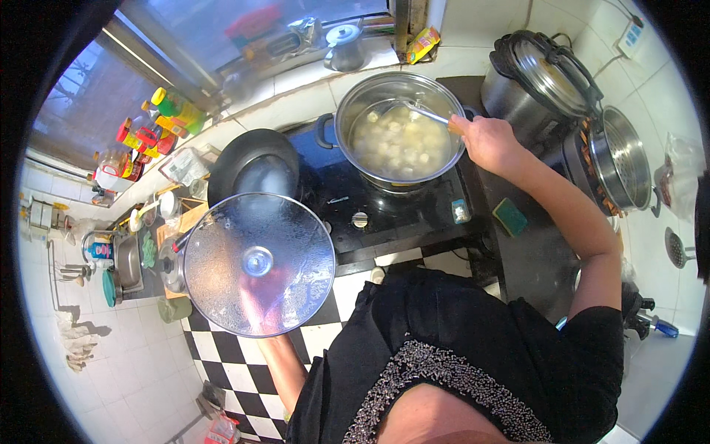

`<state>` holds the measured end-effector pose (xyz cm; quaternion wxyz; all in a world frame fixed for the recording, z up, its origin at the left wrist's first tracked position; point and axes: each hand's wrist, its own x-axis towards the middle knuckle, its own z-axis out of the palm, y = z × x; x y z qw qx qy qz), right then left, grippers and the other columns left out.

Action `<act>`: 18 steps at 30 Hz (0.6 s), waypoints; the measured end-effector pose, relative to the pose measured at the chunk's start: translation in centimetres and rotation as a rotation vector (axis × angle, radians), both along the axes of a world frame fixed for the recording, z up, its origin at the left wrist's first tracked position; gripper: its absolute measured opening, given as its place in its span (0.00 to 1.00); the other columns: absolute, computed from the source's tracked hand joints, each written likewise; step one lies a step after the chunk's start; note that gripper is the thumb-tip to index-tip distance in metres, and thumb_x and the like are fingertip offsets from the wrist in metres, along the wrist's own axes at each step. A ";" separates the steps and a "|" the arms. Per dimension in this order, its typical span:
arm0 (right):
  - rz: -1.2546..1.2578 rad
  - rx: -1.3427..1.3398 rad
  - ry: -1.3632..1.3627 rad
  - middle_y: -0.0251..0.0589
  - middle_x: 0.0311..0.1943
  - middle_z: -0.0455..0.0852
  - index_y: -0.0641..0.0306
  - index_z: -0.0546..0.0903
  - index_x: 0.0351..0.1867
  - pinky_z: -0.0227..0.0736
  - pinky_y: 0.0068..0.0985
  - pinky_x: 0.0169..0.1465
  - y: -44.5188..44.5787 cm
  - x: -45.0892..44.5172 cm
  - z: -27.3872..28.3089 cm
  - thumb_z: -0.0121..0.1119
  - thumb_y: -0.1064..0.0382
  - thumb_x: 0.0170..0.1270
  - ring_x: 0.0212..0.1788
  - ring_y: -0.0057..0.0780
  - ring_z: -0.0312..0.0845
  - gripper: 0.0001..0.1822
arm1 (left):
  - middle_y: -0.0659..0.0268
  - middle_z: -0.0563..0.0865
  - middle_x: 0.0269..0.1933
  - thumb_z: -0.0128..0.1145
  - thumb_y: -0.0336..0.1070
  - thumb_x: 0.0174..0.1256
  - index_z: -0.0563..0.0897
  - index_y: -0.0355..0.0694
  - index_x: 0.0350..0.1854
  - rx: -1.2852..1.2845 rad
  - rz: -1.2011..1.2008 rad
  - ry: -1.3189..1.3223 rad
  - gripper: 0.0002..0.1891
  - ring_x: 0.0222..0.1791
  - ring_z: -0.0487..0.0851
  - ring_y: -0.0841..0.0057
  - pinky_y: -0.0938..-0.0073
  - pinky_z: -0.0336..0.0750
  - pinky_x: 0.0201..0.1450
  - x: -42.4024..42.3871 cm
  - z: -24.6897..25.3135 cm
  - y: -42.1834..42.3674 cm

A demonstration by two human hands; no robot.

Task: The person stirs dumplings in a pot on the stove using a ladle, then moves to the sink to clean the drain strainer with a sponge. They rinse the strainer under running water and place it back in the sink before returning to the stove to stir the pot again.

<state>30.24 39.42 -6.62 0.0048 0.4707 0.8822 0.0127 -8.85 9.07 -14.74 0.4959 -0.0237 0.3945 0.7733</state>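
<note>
A large steel pot [399, 176] stands on the black gas stove [377, 222], full of cloudy liquid with pale chunks, perhaps dumplings. Above the pot's right rim, my right hand [488, 141] grips the wooden end of a metal-shafted utensil [430, 114], whose head dips into the liquid. My left hand [263, 297] is seen blurred through a wet glass lid [299, 238], which it holds from beneath, off to the left of the pot and in front of a black wok [216, 161]. The fingers are blurred by the glass.
Behind the stove are a window ledge with a metal jug [345, 50] and several sauce bottles [180, 114]. To the right stand a pressure cooker [516, 83], a steel steamer [618, 150] and a green sponge [510, 216]. A sink [128, 261] lies at the far left.
</note>
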 end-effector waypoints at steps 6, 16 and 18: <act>-0.059 -0.043 -0.097 0.47 0.31 0.87 0.57 0.81 0.45 0.78 0.43 0.41 -0.9 0.3 1.6 0.47 0.62 0.66 0.38 0.46 0.85 0.12 | 0.55 0.82 0.47 0.54 0.44 0.64 0.78 0.36 0.49 -0.037 -0.021 -0.042 0.18 0.48 0.80 0.63 0.57 0.76 0.50 0.9 0.4 0.8; 0.006 -0.161 -0.339 0.50 0.32 0.87 0.61 0.86 0.33 0.80 0.41 0.42 -2.5 0.0 5.9 0.54 0.64 0.56 0.37 0.47 0.85 0.10 | 0.56 0.79 0.52 0.55 0.44 0.65 0.76 0.36 0.53 0.009 -0.112 -0.033 0.20 0.51 0.77 0.63 0.54 0.73 0.55 0.3 -1.6 1.3; 0.036 -0.114 -0.317 0.50 0.31 0.87 0.62 0.85 0.34 0.80 0.40 0.40 -3.1 0.3 7.0 0.54 0.65 0.55 0.36 0.47 0.85 0.10 | 0.57 0.79 0.51 0.55 0.44 0.65 0.76 0.37 0.53 -0.026 -0.083 -0.032 0.20 0.50 0.77 0.64 0.54 0.73 0.54 1.0 -0.8 1.5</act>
